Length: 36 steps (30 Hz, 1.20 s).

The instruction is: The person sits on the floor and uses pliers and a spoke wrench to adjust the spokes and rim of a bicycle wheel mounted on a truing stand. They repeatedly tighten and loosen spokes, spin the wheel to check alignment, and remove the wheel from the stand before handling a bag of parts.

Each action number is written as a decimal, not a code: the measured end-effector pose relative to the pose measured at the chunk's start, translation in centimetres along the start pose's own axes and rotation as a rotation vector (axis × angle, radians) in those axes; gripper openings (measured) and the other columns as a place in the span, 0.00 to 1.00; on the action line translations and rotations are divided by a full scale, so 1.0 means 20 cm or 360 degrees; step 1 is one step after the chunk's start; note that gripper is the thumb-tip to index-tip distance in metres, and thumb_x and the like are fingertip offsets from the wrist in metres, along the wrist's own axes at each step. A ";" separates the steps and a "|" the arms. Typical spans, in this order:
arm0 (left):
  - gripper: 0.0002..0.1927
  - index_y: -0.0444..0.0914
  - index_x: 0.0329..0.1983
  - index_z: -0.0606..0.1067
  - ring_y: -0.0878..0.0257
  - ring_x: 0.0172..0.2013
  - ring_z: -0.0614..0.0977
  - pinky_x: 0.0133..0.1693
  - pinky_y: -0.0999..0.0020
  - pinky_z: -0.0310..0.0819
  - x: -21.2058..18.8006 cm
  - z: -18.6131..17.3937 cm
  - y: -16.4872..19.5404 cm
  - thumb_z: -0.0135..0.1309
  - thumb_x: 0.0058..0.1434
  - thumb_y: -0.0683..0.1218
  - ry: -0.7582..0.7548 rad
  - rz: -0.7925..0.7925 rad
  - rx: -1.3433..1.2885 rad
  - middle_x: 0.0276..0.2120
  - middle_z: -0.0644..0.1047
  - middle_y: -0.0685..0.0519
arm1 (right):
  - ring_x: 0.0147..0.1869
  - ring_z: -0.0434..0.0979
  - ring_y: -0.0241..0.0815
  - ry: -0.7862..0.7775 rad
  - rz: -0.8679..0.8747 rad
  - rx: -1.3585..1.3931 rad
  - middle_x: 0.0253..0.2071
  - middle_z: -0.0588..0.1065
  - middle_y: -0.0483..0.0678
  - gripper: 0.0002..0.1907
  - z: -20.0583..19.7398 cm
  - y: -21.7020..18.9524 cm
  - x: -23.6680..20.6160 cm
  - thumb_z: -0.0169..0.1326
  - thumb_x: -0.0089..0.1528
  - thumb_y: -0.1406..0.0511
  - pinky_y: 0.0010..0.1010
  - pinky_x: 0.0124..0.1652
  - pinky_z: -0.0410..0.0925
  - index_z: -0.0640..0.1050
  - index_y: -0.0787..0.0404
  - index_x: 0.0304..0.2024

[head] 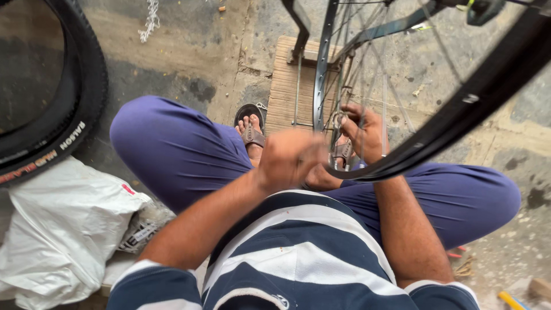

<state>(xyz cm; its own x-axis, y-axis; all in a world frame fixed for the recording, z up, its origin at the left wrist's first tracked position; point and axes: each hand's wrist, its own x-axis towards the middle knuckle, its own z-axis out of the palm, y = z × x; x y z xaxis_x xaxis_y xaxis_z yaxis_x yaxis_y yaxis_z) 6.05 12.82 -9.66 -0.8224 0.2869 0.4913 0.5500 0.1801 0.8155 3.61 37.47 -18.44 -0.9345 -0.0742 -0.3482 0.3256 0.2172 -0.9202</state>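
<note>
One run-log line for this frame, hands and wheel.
left hand: blurred, by rim | right hand: among spokes | wheel rim: over lap | spare tyre: on floor

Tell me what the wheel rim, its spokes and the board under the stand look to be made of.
Wheel rim: black, smooth, faintly glossy, probably painted or anodised metal.
Spokes: thin, straight, silvery wires, likely steel.
Board: pale tan with fine parallel ridges; looks like wood, though ribbed cardboard is possible.
</note>
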 end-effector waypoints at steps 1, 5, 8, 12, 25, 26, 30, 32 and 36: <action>0.11 0.36 0.45 0.78 0.49 0.35 0.83 0.40 0.58 0.76 0.03 0.01 -0.05 0.55 0.71 0.49 -0.0033 -0.0394 0.0034 0.35 0.79 0.44 | 0.40 0.78 0.36 -0.0010 0.0057 -0.0025 0.40 0.80 0.52 0.17 0.01 0.00 -0.01 0.57 0.66 0.69 0.28 0.40 0.72 0.78 0.69 0.57; 0.11 0.38 0.47 0.79 0.47 0.41 0.83 0.42 0.55 0.75 0.21 0.06 -0.35 0.53 0.66 0.47 -0.0147 -0.0803 0.0061 0.39 0.82 0.45 | 0.42 0.80 0.35 -0.0113 0.0165 0.0095 0.42 0.81 0.50 0.17 0.08 -0.03 -0.02 0.58 0.65 0.68 0.27 0.42 0.75 0.78 0.68 0.56; 0.11 0.39 0.47 0.80 0.47 0.43 0.83 0.43 0.55 0.76 0.20 0.09 -0.49 0.55 0.63 0.46 -0.0335 -0.0755 -0.0077 0.41 0.82 0.46 | 0.43 0.80 0.34 -0.0228 0.0067 0.0125 0.42 0.81 0.48 0.17 0.14 -0.06 -0.01 0.59 0.65 0.67 0.26 0.44 0.75 0.78 0.69 0.54; 0.10 0.40 0.45 0.81 0.47 0.44 0.83 0.44 0.55 0.76 0.12 0.12 -0.54 0.57 0.63 0.47 -0.0347 -0.0765 -0.0066 0.40 0.82 0.48 | 0.42 0.81 0.35 -0.0218 0.0054 0.0112 0.40 0.81 0.48 0.16 0.19 -0.10 0.00 0.63 0.63 0.68 0.26 0.44 0.75 0.78 0.70 0.51; 0.20 0.38 0.43 0.75 0.44 0.45 0.80 0.43 0.50 0.73 0.03 0.13 -0.61 0.65 0.54 0.53 -0.0718 -0.0519 0.0043 0.40 0.79 0.44 | 0.44 0.81 0.36 -0.0058 0.0118 0.0189 0.41 0.81 0.48 0.15 0.20 -0.09 -0.18 0.65 0.56 0.70 0.28 0.45 0.74 0.74 0.61 0.43; 0.21 0.38 0.42 0.74 0.43 0.44 0.80 0.43 0.49 0.72 0.04 0.14 -0.59 0.65 0.53 0.54 -0.0705 -0.0575 0.0132 0.40 0.79 0.43 | 0.43 0.79 0.37 -0.0052 0.0086 0.0031 0.40 0.80 0.49 0.13 0.21 -0.09 -0.21 0.66 0.59 0.70 0.28 0.45 0.74 0.76 0.64 0.42; 0.11 0.41 0.45 0.72 0.44 0.45 0.82 0.47 0.48 0.74 0.06 0.24 -0.51 0.57 0.66 0.51 -0.0698 -0.0797 0.0437 0.41 0.81 0.44 | 0.35 0.81 0.43 0.0091 -0.0236 -0.0854 0.34 0.81 0.53 0.16 0.29 -0.13 -0.33 0.68 0.55 0.67 0.32 0.38 0.73 0.80 0.66 0.42; 0.10 0.41 0.46 0.72 0.44 0.45 0.83 0.48 0.48 0.75 0.06 0.25 -0.47 0.55 0.69 0.50 -0.0732 -0.0860 0.0466 0.40 0.81 0.44 | 0.36 0.81 0.43 0.0137 -0.0364 -0.0900 0.36 0.80 0.54 0.13 0.32 -0.20 -0.38 0.65 0.59 0.67 0.32 0.38 0.73 0.80 0.66 0.44; 0.18 0.37 0.40 0.77 0.43 0.42 0.82 0.42 0.52 0.75 0.08 0.15 -0.47 0.64 0.59 0.55 -0.0823 -0.0670 0.0078 0.37 0.81 0.41 | 0.39 0.83 0.46 0.0102 -0.0587 -0.0971 0.38 0.80 0.55 0.11 0.31 -0.38 -0.44 0.64 0.62 0.66 0.32 0.37 0.73 0.79 0.65 0.42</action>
<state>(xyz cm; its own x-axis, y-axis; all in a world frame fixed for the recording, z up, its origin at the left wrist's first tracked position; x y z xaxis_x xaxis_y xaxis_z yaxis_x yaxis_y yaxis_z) -0.02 14.38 -17.36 -0.7995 0.5945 -0.0859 0.2132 0.4145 0.8847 10.22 30.46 -9.49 -0.9809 -0.1942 -0.0049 -0.1343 0.6960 -0.7054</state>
